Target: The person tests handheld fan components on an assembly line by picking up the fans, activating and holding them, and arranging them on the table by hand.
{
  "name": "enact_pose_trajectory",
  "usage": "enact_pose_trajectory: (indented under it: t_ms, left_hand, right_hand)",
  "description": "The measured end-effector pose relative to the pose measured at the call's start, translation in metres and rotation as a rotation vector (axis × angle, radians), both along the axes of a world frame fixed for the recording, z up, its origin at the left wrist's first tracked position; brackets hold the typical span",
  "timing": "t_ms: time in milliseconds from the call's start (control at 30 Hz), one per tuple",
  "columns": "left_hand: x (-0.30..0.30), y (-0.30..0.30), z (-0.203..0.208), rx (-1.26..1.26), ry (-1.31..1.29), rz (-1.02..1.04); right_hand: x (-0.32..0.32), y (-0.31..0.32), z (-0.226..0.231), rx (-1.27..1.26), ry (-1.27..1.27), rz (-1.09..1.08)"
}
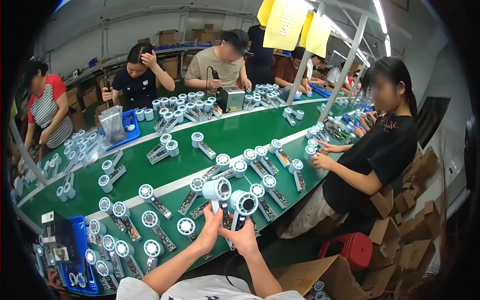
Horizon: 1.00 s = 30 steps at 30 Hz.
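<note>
My left hand (210,231) is closed round the handle of a light-blue handheld fan (216,189) with a round head. Close beside it, my right hand (243,237) grips a second light-blue fan (244,202), whose head has a dark centre. Both fans are held upright above the near edge of the green workbench (175,202). Their handles are partly hidden by my fingers. Around my hands lie several similar fans, such as one fan (186,227) to the left, with circuit boards showing in their uncovered handles.
A blue tray (79,230) and a dark box-shaped device (54,235) stand at the near left. Across the bench, people work beside a power unit (230,99) and clustered fans. A person in black (385,150) stands at the right, near a red stool (350,250) and cardboard boxes (320,275).
</note>
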<state>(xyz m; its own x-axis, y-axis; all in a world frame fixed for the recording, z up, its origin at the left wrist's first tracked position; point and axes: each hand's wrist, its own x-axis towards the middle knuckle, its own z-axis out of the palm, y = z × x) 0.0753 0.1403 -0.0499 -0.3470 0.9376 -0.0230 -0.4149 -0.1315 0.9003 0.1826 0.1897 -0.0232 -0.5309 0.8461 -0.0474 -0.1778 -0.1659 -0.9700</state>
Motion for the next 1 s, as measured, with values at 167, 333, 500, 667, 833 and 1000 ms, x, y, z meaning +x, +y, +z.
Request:
enact_pose_trajectory:
  t_ms: [167, 333, 500, 667, 833, 1000]
  left_hand:
    - [0.004, 0.027, 0.001, -0.061, 0.157, -0.087]
    - [-0.023, 0.034, 0.027, -0.135, 0.553, -0.103]
    - [-0.073, -0.009, 0.045, -0.152, 0.648, 0.079]
    - [-0.130, -0.049, 0.032, -0.354, 0.752, 0.272]
    - [-0.162, -0.070, 0.017, -0.504, 0.810, 0.455]
    - [-0.182, -0.094, 0.014, -0.568, 0.818, 0.533]
  right_hand:
    - [0.007, 0.027, 0.006, 0.079, -0.113, -0.201]
    - [0.044, 0.128, -0.002, 0.202, -0.233, -0.335]
    - [0.130, 0.318, -0.046, 0.763, -0.603, -0.603]
    - [0.173, 0.427, -0.099, 0.721, -0.941, -0.658]
    - [0.172, 0.443, -0.124, 0.566, -0.968, -0.456]
    - [0.178, 0.455, -0.142, 0.671, -0.695, -0.352]
